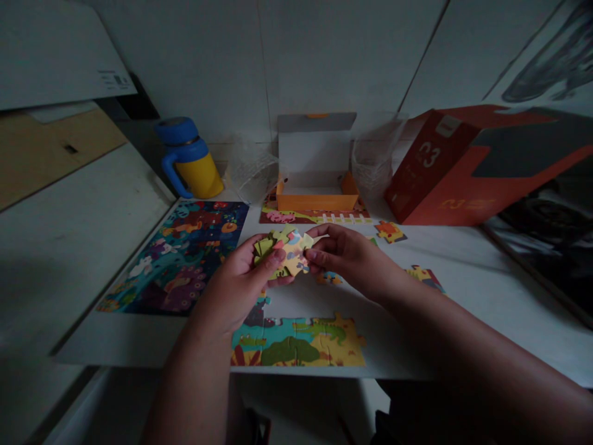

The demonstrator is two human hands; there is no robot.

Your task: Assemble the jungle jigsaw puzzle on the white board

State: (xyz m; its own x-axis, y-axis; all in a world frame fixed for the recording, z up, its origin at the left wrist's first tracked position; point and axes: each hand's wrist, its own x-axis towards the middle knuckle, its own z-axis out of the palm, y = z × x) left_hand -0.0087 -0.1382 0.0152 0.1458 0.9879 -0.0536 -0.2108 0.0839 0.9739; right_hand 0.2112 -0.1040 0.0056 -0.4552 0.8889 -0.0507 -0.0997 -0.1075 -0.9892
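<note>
My left hand (252, 262) is closed around a small stack of jigsaw puzzle pieces (280, 244), yellow-green and cream with printed pictures. The fingers of my right hand (336, 250) pinch the right edge of a cream piece at the front of this stack. Below my hands, near the table's front edge, lies a joined strip of puzzle (296, 343) with green crocodiles, a bush and teal water. Part of it is hidden by my left forearm. A loose blue and yellow piece (329, 278) rests under my right hand.
A finished dark-blue puzzle picture (204, 228) lies at left, with a blue and yellow jug (199, 170) behind it. At the back stand an open orange box (317, 201), clear plastic bags (252, 167) and a large red box (440, 179). Loose pieces (390, 232) lie at right.
</note>
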